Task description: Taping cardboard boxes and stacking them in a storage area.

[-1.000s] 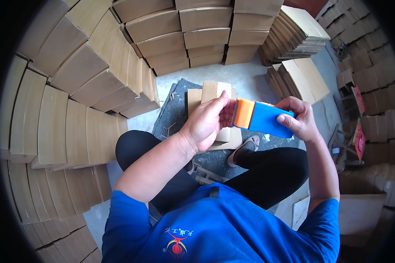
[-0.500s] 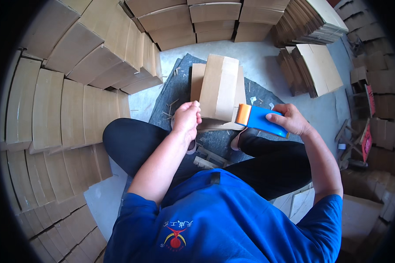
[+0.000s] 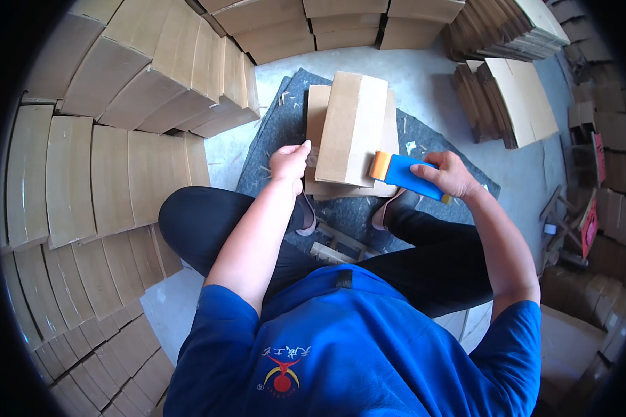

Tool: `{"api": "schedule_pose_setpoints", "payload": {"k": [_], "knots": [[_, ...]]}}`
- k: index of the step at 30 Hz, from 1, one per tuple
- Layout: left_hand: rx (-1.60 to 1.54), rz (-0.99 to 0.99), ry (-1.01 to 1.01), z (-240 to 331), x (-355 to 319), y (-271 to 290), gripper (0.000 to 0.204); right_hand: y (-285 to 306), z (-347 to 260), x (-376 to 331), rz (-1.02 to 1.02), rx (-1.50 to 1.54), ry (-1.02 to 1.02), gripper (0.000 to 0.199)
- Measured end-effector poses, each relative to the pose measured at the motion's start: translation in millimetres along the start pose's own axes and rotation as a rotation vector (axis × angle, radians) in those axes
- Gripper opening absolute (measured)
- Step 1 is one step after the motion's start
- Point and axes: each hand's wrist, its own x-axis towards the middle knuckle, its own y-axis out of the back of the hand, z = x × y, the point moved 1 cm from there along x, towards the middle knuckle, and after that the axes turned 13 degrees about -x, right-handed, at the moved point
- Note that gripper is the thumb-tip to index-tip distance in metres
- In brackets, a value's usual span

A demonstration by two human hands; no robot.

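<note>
A closed brown carton (image 3: 342,128) stands in front of me, with a paler strip along its top. Beneath it lies a larger flat-looking cardboard piece (image 3: 317,111), on a dark grey mat (image 3: 424,135). My right hand (image 3: 452,175) grips a blue tape dispenser (image 3: 412,175) with an orange front end, which is at the carton's near right corner. Whether the dispenser touches the carton I cannot tell. At the carton's left side, my left hand (image 3: 289,165) is closed, thumb against the fingers; anything pinched there is too small to make out.
Stacked cartons (image 3: 118,174) rise along the left, and more cartons (image 3: 344,28) line the far side. Flat cardboard bundles (image 3: 511,101) stand at the far right. Near my feet is a small wooden frame (image 3: 334,249). Scraps (image 3: 410,147) lie on the mat.
The left hand has shifted slightly left and up along the carton's side. The view has moved a little, and the dispenser stays by the carton's right corner in my right hand.
</note>
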Motion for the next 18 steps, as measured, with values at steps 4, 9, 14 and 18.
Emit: {"api": "schedule_pose_setpoints", "payload": {"k": [4, 9, 14, 18], "knots": [[-0.154, -0.036, 0.045, -42, 26, 7, 0.026, -11, 2, 6, -0.017, 0.007, 0.042, 0.058], [-0.098, -0.028, 0.236, -39, 8, -7, 0.044, -23, 18, 6, 0.012, 0.048, 0.004, 0.057], [0.188, 0.289, -0.345, -51, 35, 27, 0.041, -22, 9, 13, 0.017, 0.005, 0.029, 0.058], [0.502, -0.170, -1.027, 1, -23, -22, 0.029, -21, 16, 9, -0.018, 0.021, -0.009, 0.058]]}}
